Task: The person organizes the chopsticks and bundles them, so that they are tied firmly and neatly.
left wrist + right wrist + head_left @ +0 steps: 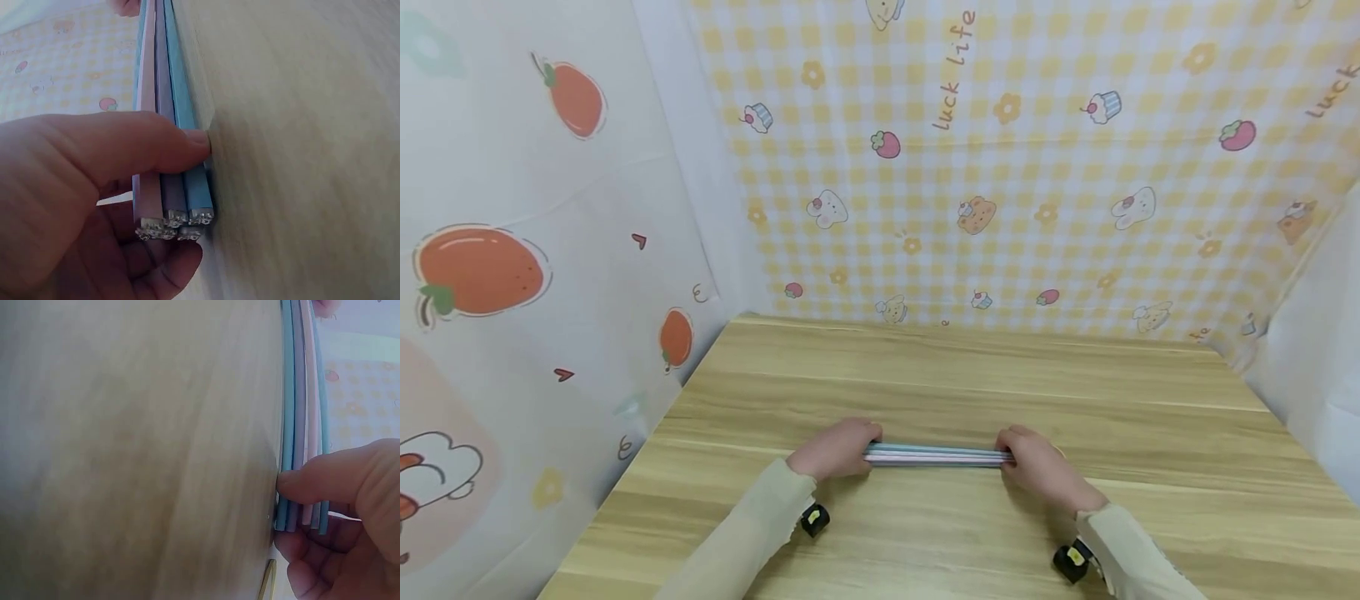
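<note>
head: sticks (938, 456) crosswise, left-to-right

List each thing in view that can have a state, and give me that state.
Sticks: gathered in one bundle, held near both ends.
Left hand: gripping the bundle near its silver tips, thumb and curled fingers around it.
Right hand: gripping the opposite end, thumb and curled fingers around it.
Yellow loop: near the right hand, only partly visible; closed or not, can't tell.
Checked backdrop: hung upright.
</note>
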The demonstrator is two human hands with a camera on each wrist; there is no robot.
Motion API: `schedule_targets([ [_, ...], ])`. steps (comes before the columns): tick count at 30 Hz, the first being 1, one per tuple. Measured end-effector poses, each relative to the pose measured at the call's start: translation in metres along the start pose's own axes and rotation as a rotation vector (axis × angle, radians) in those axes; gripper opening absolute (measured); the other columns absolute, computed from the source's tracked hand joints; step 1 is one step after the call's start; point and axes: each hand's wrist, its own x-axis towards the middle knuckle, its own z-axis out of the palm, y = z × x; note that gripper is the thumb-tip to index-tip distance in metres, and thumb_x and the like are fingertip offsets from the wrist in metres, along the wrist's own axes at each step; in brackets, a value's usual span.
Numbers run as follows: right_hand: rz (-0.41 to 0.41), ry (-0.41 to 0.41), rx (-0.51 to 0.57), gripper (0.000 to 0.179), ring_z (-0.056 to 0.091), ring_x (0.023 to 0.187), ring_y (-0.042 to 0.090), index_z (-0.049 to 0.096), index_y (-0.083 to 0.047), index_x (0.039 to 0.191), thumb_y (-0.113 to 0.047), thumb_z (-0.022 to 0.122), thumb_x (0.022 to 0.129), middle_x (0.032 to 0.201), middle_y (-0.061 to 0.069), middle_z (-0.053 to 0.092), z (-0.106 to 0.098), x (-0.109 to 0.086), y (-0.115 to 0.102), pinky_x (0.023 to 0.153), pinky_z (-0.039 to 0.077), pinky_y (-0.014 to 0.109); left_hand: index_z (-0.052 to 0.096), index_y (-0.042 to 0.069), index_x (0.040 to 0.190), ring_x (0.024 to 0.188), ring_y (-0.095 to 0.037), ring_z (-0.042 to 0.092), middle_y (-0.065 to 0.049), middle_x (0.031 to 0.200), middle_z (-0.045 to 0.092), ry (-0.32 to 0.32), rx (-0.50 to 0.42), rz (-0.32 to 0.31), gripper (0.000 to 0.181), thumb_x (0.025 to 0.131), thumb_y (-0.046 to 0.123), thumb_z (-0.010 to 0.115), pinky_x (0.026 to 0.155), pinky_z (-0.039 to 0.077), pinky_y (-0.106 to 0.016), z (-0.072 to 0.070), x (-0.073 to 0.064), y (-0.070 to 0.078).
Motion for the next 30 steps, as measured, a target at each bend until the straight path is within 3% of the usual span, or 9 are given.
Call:
schedule_targets([
  [7, 0.024, -0.024, -0.011, 0.016, 0.050, 0.070, 0.007, 0.064, -0.009, 0.080, 0.005, 0.066, 0.075, 0.078, -0.005, 0.058, 0.000, 0.001, -0.001, 0.061, 0.045, 0.024, 0.063, 0.012, 0.088, 0.068, -0.006, 0.046, 0.008, 0.080, 0.057, -0.014, -0.020, -0.042, 0.019, 0.073, 0.005, 0.072, 0.063, 0.042, -0.022, 0.002, 0.000, 0.001],
  [17, -0.112, 0.049, -0.120, 0.017, 0.050, 0.070, 0.008, 0.062, -0.011, 0.075, 0.004, 0.070, 0.069, 0.076, -0.006, 0.051, 0.003, -0.002, 0.002, 0.059, 0.045, 0.024, 0.062, 0.012, 0.078, 0.063, -0.005, 0.041, 0.009, 0.073, 0.052, -0.003, 0.061, 0.000, 0.015, 0.073, 0.008, 0.075, 0.058, 0.040, -0.021, 0.001, -0.003, 0.007],
  [25, 0.027, -0.031, -0.023, 0.016, 0.044, 0.063, 0.006, 0.057, -0.010, 0.082, 0.003, 0.064, 0.078, 0.073, -0.007, 0.052, -0.001, -0.002, -0.003, 0.055, 0.039, 0.021, 0.059, 0.011, 0.084, 0.061, -0.005, 0.042, 0.008, 0.075, 0.054, 0.048, 0.090, 0.010, 0.013, 0.078, 0.010, 0.071, 0.057, 0.040, -0.020, -0.003, -0.002, 0.011],
  [30, 0.048, -0.039, 0.000, 0.015, 0.045, 0.064, 0.005, 0.058, -0.012, 0.087, 0.000, 0.064, 0.081, 0.076, -0.007, 0.056, -0.003, -0.003, -0.006, 0.056, 0.040, 0.021, 0.055, 0.013, 0.086, 0.058, -0.005, 0.042, 0.007, 0.072, 0.055, 0.066, 0.102, -0.002, 0.013, 0.082, 0.011, 0.067, 0.053, 0.040, -0.021, -0.007, -0.002, 0.014],
])
